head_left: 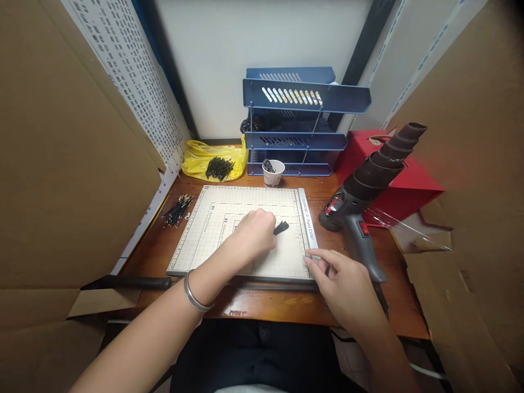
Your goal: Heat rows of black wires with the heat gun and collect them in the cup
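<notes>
My left hand, with a metal bangle on its wrist, is closed in a fist over the middle of a paper cutter board. A bundle of thin, short black strands sticks out of its right side; the rest is hidden by the fingers. My right hand is at the board's lower right corner, thumb and forefinger apart beside the edge strip. The other fingers curl under, and a small dark patch shows between them; I cannot tell what it is.
Left of the board lie black strands with gold-coloured tips. Behind it are a yellow plastic bag with black strands, a paper cup and blue trays. A heat gun and red box stand right; a black handle juts left.
</notes>
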### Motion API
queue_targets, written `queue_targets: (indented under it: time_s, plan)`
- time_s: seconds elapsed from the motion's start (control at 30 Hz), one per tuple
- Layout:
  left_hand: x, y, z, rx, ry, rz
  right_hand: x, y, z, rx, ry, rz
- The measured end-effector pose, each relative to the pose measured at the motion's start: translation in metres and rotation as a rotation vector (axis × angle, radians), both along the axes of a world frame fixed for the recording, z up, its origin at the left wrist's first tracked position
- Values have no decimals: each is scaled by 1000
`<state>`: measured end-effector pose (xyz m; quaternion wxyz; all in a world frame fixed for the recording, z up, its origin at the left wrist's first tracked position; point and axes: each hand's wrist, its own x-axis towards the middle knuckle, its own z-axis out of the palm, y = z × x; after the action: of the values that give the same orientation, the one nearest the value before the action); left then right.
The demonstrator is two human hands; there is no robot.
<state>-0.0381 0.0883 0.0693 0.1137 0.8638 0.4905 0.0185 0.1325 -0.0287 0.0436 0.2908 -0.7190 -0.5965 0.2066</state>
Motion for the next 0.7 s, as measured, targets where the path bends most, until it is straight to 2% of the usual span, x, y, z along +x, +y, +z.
queue_targets:
  time_s: [0.17, 0.33, 0.53, 0.7]
  plan:
    - [1, -13, -2, -19, -39, 157, -16, 16, 7, -92, -56, 39]
    - [-5, -33, -8, -108, -184, 279, -32, 42, 7, -159, -115, 73]
    - [-20, -44, -33, -19, -341, 302, -43, 58, 6, -250, -218, 14]
    - [-24, -48, -49, -43, -482, 342, -37, 63, 2, -268, -154, 71]
